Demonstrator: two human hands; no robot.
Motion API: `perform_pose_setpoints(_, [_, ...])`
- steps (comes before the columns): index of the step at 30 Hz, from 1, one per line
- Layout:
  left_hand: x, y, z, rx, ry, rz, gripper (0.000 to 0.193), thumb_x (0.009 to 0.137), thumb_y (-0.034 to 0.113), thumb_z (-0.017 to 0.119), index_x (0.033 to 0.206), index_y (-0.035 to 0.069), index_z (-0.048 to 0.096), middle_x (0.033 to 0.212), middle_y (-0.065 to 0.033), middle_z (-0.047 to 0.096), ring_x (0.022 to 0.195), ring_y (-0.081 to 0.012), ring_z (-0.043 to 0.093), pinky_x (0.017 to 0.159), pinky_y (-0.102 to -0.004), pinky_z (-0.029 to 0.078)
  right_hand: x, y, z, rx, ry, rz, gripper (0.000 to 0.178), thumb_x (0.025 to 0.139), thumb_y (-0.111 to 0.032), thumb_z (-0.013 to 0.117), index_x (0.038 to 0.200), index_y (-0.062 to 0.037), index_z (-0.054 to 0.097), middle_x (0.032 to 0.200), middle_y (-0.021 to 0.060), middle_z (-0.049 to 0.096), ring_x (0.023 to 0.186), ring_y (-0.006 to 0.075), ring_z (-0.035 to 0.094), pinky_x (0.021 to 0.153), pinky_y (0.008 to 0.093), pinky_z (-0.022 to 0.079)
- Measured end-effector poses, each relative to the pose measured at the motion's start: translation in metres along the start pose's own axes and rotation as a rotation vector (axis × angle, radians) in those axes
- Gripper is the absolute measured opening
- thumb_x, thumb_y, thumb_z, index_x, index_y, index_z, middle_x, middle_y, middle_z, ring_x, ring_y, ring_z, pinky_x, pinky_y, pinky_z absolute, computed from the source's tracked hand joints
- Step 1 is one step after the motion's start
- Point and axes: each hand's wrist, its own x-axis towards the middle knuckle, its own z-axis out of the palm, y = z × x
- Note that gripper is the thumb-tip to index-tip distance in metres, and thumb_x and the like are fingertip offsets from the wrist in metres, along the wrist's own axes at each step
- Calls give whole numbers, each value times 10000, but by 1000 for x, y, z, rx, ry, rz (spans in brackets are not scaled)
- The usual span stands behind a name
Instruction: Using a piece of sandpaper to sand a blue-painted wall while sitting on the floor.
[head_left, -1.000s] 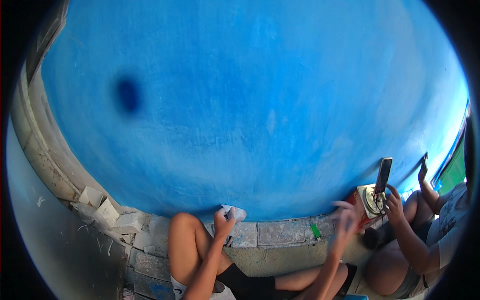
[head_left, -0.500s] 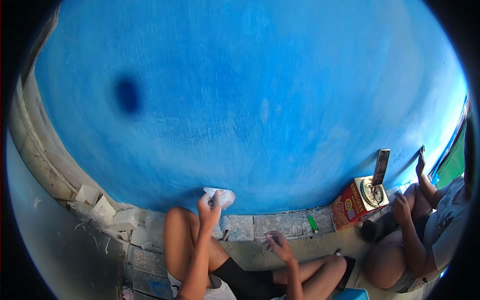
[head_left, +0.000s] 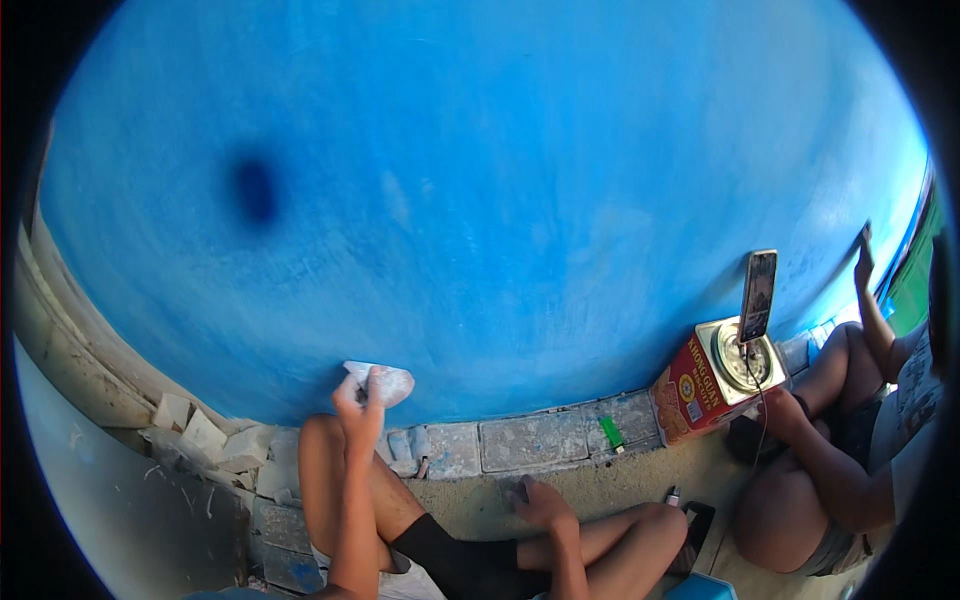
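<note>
Left hand [head_left: 360, 400] clamped on a pale folded sanding sheet [head_left: 382, 381], now lower on the blue wall [head_left: 520, 200] near its base; right hand [head_left: 540, 500] dropped empty, fingers spread on the sandy ground [head_left: 620, 480]: rubbing proceeds one-handed, low.

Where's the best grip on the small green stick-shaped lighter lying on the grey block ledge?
Pinch the small green stick-shaped lighter across its narrow sides at mid-length, coming from above: it lies flat on the grey block ledge, clear around it, with the blue wall just behind.
</note>
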Motion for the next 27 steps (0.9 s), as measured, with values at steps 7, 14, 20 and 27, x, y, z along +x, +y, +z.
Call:
perform_pose_setpoints(7, [-37,2,31,167,-187,165,356,995,211,648,760,-57,662,663,-84,676,560,-101,600,498,-310,443,-6,1,-3,-15,-113,-14,534,944,-483,606,1205,-18,620,1124,237,700,1075,427,654,921,489,507])
perform_pose_setpoints(14, [-10,28,19,7,-108,16,323,994,179,653,781,-63,678,609,-80,655,514,-117,591,495,-306,410,-6,12,-6,-49,-101,-10,538,939,-503,602,1203,-36,635,1145,228,699,1095,421,650,941,488,507])
perform_pose_setpoints(20, [-35,-7,28,212,-159,18,280,965,195,666,860,-63,692,660,-42,650,612,-117,569,561,-333,450,-5,7,-3,-49,-52,27,553,929,-514,612,1186,-25,638,1135,232,701,1096,425,648,941,489,507])
perform_pose_setpoints(27, [-14,16,2,-124,-72,-68,355,1037,199,599,848,-90,681,668,-68,657,554,-89,594,452,-264,448,0,22,4,-12,19,-26,517,929,-465,646,1161,-4,629,1084,237,713,1051,405,677,902,467,525])
